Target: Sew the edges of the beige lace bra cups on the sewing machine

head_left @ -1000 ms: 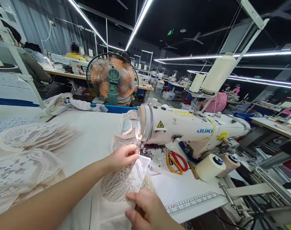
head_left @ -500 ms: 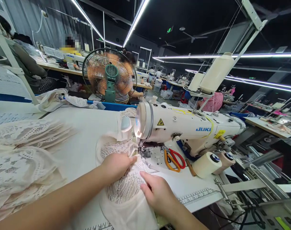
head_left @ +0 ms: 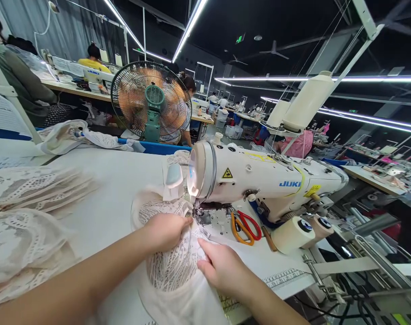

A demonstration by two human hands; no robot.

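Observation:
A cream lace garment piece [head_left: 173,271] lies under the needle end of a white sewing machine [head_left: 256,174] and hangs toward the table's front edge. My left hand [head_left: 168,231] grips the lace close to the presser foot, thumb pointing at the needle area. Lower and to the right, my right hand [head_left: 220,266] pinches the garment's edge between thumb and fingers. The exact stitch point is too small to make out. Beside the machine bed lie orange-and-red-handled scissors [head_left: 242,228].
More cream lace pieces [head_left: 25,225] are heaped on the left of the table. Thread cones [head_left: 293,234] stand at right, near a ruler strip [head_left: 286,277]. Beyond the table, a green fan [head_left: 153,101] stands before co-workers at other machines.
The whole view has shifted slightly. Both hands keep their hold on the lace, with little visible movement at the machine.

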